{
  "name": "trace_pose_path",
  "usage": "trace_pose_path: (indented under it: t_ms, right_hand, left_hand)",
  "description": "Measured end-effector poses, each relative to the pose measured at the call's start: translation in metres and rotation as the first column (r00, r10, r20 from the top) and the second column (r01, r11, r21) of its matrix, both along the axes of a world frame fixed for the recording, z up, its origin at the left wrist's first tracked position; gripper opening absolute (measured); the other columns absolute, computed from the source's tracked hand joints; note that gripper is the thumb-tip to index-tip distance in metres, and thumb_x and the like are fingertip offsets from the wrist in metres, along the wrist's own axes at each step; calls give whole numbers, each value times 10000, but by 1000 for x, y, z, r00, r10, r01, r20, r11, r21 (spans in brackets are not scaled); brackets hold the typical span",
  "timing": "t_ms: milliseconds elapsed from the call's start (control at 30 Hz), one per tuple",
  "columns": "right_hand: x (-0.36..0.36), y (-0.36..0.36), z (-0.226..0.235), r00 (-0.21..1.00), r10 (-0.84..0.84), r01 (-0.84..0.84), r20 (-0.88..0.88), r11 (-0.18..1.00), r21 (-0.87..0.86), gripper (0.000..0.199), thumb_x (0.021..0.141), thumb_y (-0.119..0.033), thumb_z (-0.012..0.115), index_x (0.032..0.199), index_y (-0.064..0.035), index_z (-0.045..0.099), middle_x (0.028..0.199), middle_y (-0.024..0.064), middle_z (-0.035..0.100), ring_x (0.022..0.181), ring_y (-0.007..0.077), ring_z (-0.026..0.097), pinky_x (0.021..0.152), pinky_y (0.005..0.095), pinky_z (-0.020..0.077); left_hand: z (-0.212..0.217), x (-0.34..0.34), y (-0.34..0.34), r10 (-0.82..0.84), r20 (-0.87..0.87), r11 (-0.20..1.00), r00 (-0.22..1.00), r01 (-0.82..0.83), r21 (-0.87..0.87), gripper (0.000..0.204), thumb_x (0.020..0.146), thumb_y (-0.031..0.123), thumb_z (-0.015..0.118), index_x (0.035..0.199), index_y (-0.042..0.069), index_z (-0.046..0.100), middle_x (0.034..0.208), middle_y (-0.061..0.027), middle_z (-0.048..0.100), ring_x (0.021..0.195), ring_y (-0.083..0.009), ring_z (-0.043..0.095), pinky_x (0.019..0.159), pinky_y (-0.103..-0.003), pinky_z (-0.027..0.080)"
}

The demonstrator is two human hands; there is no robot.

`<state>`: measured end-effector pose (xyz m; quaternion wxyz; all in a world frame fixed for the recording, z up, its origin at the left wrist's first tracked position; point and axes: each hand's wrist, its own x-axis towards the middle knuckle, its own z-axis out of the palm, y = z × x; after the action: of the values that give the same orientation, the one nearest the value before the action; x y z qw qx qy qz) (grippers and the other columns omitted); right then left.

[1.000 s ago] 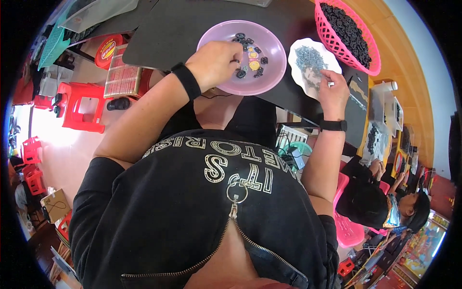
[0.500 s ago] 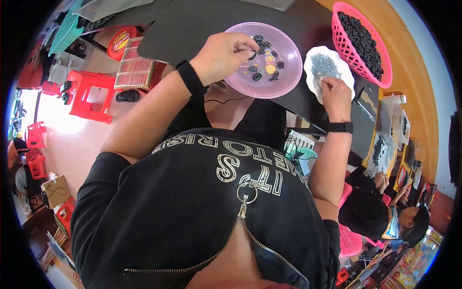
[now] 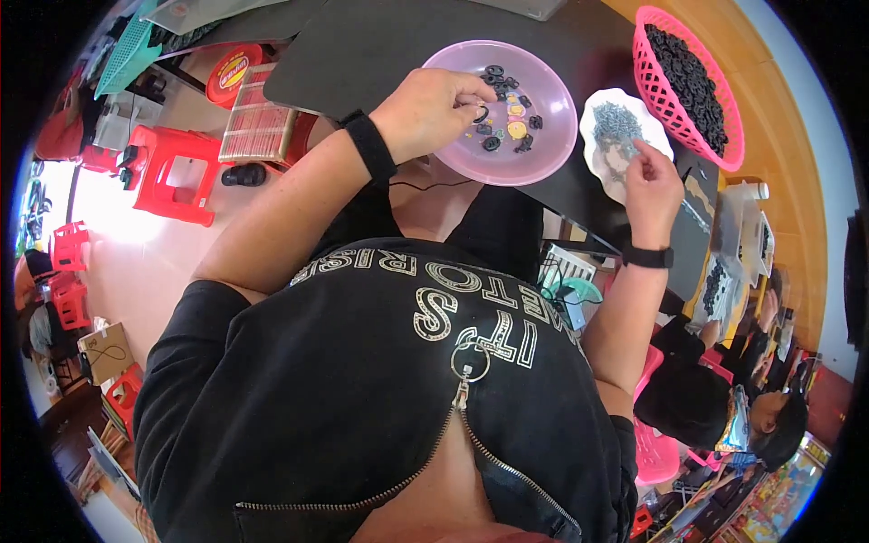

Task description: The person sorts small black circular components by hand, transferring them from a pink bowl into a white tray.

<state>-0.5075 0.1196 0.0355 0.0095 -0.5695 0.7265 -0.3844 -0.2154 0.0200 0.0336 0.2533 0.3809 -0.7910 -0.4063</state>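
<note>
My left hand (image 3: 431, 110) reaches over the left rim of a pink plastic basin (image 3: 549, 145). Its thumb and fingers pinch a small round black part (image 3: 480, 115). In the basin lie several loose black parts (image 3: 493, 81) and a few small yellow pieces (image 3: 517, 129). To the right, a white plate with a wavy rim (image 3: 590, 156) carries a pile of tiny grey metal pieces (image 3: 615, 120), too small to name. My right hand (image 3: 655, 201) hovers at the plate's right side, thumb and fingers pinched together. What sits between those fingertips cannot be made out.
A pink lattice basket (image 3: 646, 80) full of black parts stands at the far right of the dark table (image 3: 362, 63). A red stool (image 3: 172, 176) and a bamboo-slatted seat (image 3: 258, 118) are at left. Another person (image 3: 688, 389) sits at right.
My right hand has drawn back from the grey pieces, toward the plate's right edge. My left hand keeps its pinch over the basin, nearly in place. The view has shifted slightly.
</note>
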Motion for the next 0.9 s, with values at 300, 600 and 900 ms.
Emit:
trace_pose_path:
  t_ms: [300,600,900]
  right_hand:
    - [31,29,4,997,-7,-4,-80,992,-129,122,761,0,549,870,-4,604,773,107,595,661,213,586,623,306,472]
    - [38,48,-14,950,58,-23,307,993,-116,107,812,0,545,908,8,591,827,62,610,716,132,572,659,264,461]
    - [53,67,-9,699,130,-83,703,991,-100,129,867,-8,510,961,2,598,856,4,572,743,58,491,691,191,401]
  left_hand:
    - [3,-9,3,49,300,867,953,109,-487,210,766,92,533,948,48,627,889,-156,611,827,-340,582,778,-400,466]
    - [0,-21,5,-63,428,935,902,204,-291,78,769,99,565,817,38,569,868,-131,597,849,-320,577,738,-405,451]
    - [22,-14,22,-92,57,980,994,100,-173,71,781,41,574,849,35,557,736,-102,596,677,-201,599,648,-296,467]
